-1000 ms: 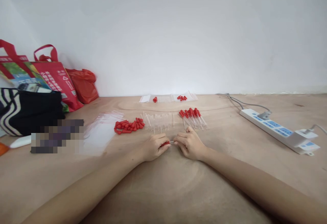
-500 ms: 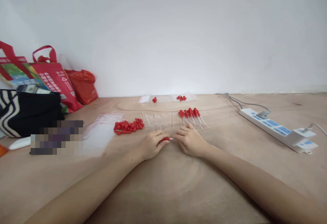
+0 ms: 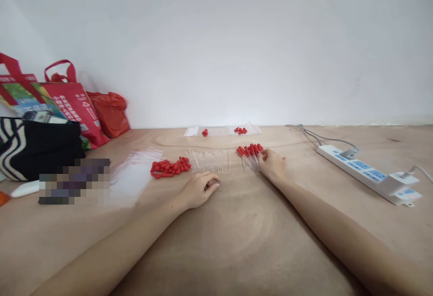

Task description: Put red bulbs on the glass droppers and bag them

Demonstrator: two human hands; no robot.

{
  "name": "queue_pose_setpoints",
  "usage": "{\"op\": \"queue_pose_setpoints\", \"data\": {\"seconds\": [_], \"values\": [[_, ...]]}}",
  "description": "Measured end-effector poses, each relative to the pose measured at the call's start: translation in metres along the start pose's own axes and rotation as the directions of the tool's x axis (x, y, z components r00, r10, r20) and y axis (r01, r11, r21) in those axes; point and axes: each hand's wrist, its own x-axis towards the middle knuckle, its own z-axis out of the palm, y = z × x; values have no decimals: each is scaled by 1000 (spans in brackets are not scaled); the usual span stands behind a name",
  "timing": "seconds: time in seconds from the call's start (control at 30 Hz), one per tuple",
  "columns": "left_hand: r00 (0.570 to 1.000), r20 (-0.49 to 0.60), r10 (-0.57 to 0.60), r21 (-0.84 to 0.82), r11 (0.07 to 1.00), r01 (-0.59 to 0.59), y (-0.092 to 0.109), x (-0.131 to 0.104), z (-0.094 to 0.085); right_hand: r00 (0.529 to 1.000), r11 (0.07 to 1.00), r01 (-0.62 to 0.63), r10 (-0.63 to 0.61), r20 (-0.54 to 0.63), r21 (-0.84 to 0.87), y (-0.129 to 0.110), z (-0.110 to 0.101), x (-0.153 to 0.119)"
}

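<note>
Right hand point(image 3: 270, 163) at the right side of the red-topped droppers point(image 3: 254, 149), toward the far edge of the table point(image 3: 243, 242); fingers bent, impossible to make out whether clamped on one. Left hand point(image 3: 199, 190) closer to the near edge, fingers curled over thumb, contents hidden. Beyond it, clear tubes point(image 3: 210, 161); toward the left edge, loose red bulbs point(image 3: 171, 166).
</note>
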Motion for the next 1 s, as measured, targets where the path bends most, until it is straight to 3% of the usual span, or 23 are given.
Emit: {"op": "queue_pose_setpoints", "data": {"seconds": [0.2, 0.37, 0.5, 0.63, 0.7, 0.83, 0.93, 1.0], "values": [[1000, -2, -16, -6, 1000, 16, 0, 0, 0, 999, 1000, -22, 22, -25, 1, -4, 9, 2], [1000, -4, -11, -5, 1000, 11, -2, 0, 0, 978, 987, 140, -150, -142, -75, -10, 11, -4], [1000, 9, -8, 7, 1000, 8, -2, 0, 3, 941, 943, 311, -323, -102, -116, -32, 19, -18], [996, -81, -34, 141, 989, 45, -4, 0, 0, 947, 936, 314, -321, -18, -161, -61, 29, -28], [973, -216, -76, 293, 946, 139, -10, 1, -8, 959, 943, 283, -279, 47, -174, -73, 33, -29], [871, -440, -217, 468, 772, 429, -31, 0, -31, 971, 954, 225, -202, 130, -198, -83, 38, -25], [804, -492, -334, 499, 649, 575, -45, -2, -47, 971, 955, 209, -178, 157, -211, -83, 37, -23], [782, -492, -383, 517, 594, 616, -49, -5, -53, 970, 952, 214, -181, 165, -217, -82, 36, -23]]}}
